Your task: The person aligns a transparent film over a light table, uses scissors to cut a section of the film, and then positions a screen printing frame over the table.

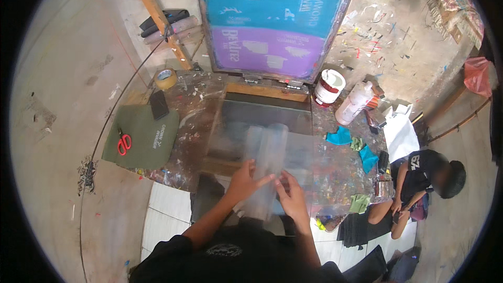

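Observation:
A clear plastic sheet (266, 149), curled into a loose roll, lies in front of me over the printing table. My left hand (243, 182) is at its left side, with the thumb reaching across the plastic and the fingers curled at its edge. On the right side my right hand (291, 193) grips the sheet, thumb and fingers bent near the left thumb. Parts of the fingers are blurred or seen through the plastic. Beneath the roll is a wood-edged printing board (267, 110) with a dark, smooth surface.
A raised screen frame (262, 18), blue and purple, stands behind the board. Left lie a green cloth (144, 149), red-handled scissors (124, 143) and a tape roll (166, 79). Right are a paint tub (329, 88), a bottle (354, 103) and blue rags (339, 135). Another person (427, 178) sits at right.

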Motion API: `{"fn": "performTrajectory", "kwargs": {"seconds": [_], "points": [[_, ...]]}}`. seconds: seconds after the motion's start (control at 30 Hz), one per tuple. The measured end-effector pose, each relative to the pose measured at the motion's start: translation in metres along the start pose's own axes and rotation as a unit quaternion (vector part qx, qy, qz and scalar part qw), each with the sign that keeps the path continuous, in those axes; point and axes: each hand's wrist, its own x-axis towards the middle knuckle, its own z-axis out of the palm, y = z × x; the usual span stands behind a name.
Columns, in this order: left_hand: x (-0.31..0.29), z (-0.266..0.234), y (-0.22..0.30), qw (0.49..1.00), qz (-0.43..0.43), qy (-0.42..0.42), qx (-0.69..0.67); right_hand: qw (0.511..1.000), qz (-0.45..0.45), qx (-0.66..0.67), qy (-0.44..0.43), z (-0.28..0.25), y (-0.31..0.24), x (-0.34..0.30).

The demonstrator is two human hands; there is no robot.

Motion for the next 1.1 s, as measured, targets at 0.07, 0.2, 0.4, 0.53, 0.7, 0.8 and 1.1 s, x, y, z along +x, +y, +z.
{"fn": "performTrajectory", "kwargs": {"seconds": [0.07,0.2,0.4,0.53,0.7,0.8,1.1], "points": [[0.006,-0.019,0.011,1.000,0.011,0.003,0.015,0.999,-0.039,0.028,-0.017,0.012,-0.010,0.000],[0.030,-0.064,-0.034,0.997,0.048,0.059,0.002,0.991,-0.117,0.050,-0.052,0.000,-0.019,0.015],[0.030,-0.229,-0.069,0.934,0.055,0.267,0.233,0.933,-0.091,-0.242,0.252,-0.124,0.025,0.083],[0.037,-0.247,-0.093,0.896,0.048,0.287,0.336,0.856,-0.037,-0.346,0.382,-0.207,0.069,0.126],[0.028,-0.220,-0.075,0.850,0.061,0.310,0.421,0.873,0.056,-0.391,0.285,-0.231,0.080,0.150],[0.029,-0.212,-0.070,0.848,0.045,0.317,0.422,0.879,0.031,-0.382,0.285,-0.251,0.105,0.165],[0.052,-0.068,0.023,0.889,0.336,0.110,0.291,0.864,-0.046,-0.427,0.264,-0.275,0.126,0.186]]}}
